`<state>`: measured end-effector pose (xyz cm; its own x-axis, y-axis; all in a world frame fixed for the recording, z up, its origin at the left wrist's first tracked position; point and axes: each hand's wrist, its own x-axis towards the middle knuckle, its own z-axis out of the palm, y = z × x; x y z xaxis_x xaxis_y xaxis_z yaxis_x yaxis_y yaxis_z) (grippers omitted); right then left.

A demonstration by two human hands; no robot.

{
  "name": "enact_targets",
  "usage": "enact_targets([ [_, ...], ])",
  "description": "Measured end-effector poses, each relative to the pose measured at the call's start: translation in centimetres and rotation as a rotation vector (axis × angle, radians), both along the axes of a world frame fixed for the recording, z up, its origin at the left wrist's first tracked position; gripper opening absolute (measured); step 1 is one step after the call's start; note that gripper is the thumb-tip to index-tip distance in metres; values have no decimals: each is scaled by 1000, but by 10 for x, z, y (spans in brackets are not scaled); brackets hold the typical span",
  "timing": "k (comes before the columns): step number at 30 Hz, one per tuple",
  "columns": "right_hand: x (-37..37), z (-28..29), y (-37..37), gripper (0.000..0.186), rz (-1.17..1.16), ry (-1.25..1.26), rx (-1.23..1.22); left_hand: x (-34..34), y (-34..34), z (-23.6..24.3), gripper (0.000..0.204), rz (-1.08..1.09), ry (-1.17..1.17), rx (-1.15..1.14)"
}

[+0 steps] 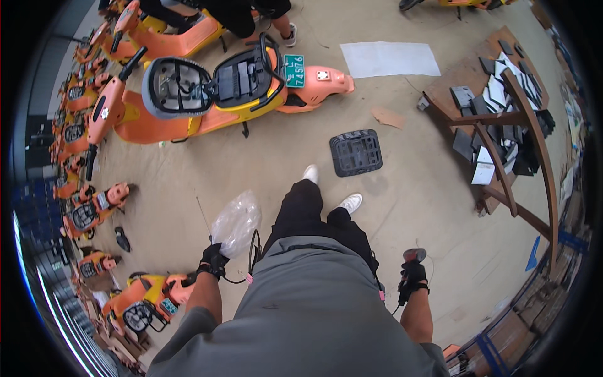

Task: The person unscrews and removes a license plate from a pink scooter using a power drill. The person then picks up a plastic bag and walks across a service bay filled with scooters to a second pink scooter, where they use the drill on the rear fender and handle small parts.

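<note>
My left hand, in a black glove, is closed on a clear plastic bag that hangs out over the floor. A thin rod sticks up beside the bag, its lower end close to that hand. In my black-gloved right hand is a handheld tool with a rounded grey and reddish end; its body is mostly hidden by the fingers. The nearest scooter, orange and yellow, stands ahead with its seat lid raised. A black plastic panel lies on the floor past my shoes.
An overturned brown table with a pile of dark and white plates is on the right. A white sheet and a piece of cardboard lie ahead. More scooters line the left. Another person's legs show at the far side.
</note>
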<state>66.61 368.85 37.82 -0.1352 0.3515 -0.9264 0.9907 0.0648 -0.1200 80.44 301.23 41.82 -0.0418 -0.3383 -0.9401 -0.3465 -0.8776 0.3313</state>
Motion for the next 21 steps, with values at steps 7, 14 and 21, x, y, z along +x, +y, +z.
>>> enact_targets([
  [7,-88,12,-19,13,415,82,-4,70,32,-24,39,66,86,80],
  [14,-113,-18,-20,15,415,-26,-64,83,23,-79,31,-526,127,-160],
  [21,-198,40,-68,12,318,-101,61,-63,36,-39,27,132,31,57],
])
